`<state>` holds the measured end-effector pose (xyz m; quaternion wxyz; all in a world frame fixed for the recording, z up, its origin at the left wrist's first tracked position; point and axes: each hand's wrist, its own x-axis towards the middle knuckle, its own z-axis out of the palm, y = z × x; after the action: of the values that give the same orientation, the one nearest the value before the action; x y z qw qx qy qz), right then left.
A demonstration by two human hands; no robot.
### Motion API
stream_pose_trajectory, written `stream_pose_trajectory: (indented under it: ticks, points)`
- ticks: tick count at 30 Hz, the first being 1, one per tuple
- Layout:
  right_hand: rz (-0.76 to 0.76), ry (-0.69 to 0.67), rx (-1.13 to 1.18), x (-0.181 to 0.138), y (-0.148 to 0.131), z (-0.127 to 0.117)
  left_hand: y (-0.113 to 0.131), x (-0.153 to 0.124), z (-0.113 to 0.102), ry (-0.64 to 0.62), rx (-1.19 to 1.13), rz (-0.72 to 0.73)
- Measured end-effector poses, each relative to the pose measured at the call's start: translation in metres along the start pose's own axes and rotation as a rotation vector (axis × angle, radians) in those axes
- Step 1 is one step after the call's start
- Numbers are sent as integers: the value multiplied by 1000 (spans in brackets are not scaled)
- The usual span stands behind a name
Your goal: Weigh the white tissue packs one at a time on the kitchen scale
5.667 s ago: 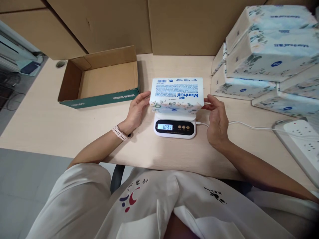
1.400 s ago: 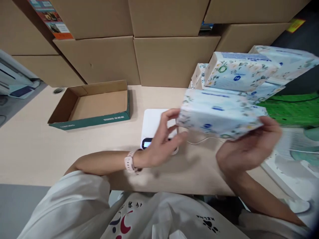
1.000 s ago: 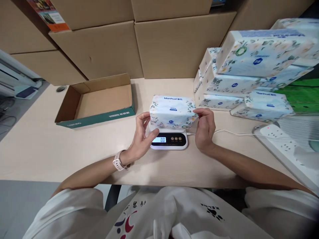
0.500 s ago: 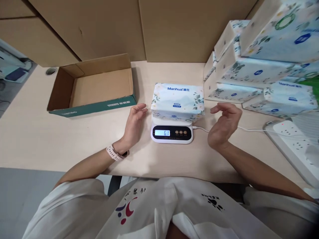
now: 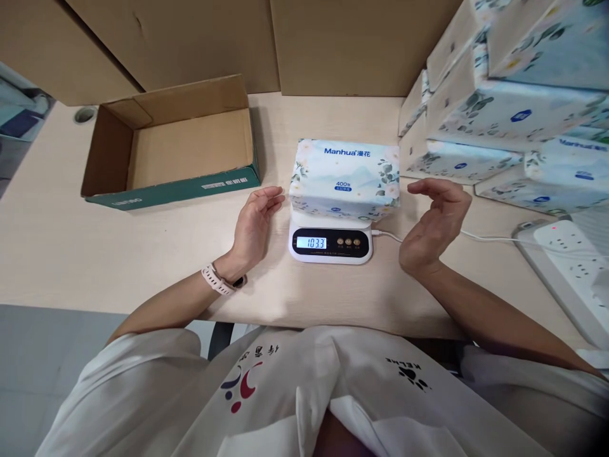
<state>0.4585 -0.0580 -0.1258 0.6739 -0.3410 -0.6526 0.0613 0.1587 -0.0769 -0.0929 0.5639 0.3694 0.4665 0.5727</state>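
Observation:
A pale blue floral tissue pack (image 5: 345, 171) marked "Manhua" rests on a white digital scale (image 5: 330, 244), hiding most of its platform. The lit display (image 5: 311, 243) appears to read 103.3 or 1033; I cannot make out a decimal point for sure. Just left of the pack is my left hand (image 5: 255, 225), open and apart from it, with a watch (image 5: 222, 279) on a pink band at the wrist. On the other side my right hand (image 5: 435, 222) is held open, fingers curved toward the pack, not touching it.
An open green and brown cardboard box (image 5: 174, 149) lies at the left. Several more tissue packs (image 5: 518, 117) are stacked at the right. In front of them lies a white power strip (image 5: 571, 254), with a white cable (image 5: 490, 237) nearby. Cardboard panels (image 5: 342, 47) line the back.
The scale's display has gone from about 6.1 to 103.3 or 1033. My view has shifted slightly; both hands stay open beside the tissue pack.

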Motion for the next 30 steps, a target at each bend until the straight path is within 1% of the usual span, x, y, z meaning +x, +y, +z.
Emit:
stream_pose_trajectory:
  ticks: [15, 20, 23, 30]
  points:
    - [59, -15, 30, 1, -3, 1, 1, -2, 2, 4, 17, 19]
    - [45, -38, 19, 1, -2, 1, 1, -2, 1, -12, 12, 15]
    - [38, -29, 25, 1, -2, 2, 0, -2, 1, -11, 8, 20]
    - [71, -42, 23, 1, -5, 3, 2, -3, 3, -3, 41, 28]
